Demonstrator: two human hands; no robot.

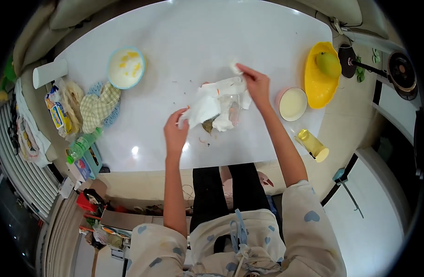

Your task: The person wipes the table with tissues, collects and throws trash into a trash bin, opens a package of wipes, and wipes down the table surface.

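Crumpled white tissues [205, 108] lie in a heap near the middle of the white table, mixed with a clear plastic piece [233, 111] and a small brown scrap [207, 126]. At the heap's left edge, my left hand [176, 129] pinches a tissue between thumb and fingers. My right hand [256, 85] is raised at the upper right of the heap, its fingers closed on a small white tissue wad [236, 69]. Small dark crumbs and orange shreds are scattered beside the heap.
A bowl with yellow bits [126, 68] stands upper left, near a checked cloth [100, 106], green bottle [84, 145] and paper roll [50, 73]. On the right are a cup of white liquid [292, 104], a yellow tray [319, 87] holding a green fruit, and a yellow bottle [312, 145].
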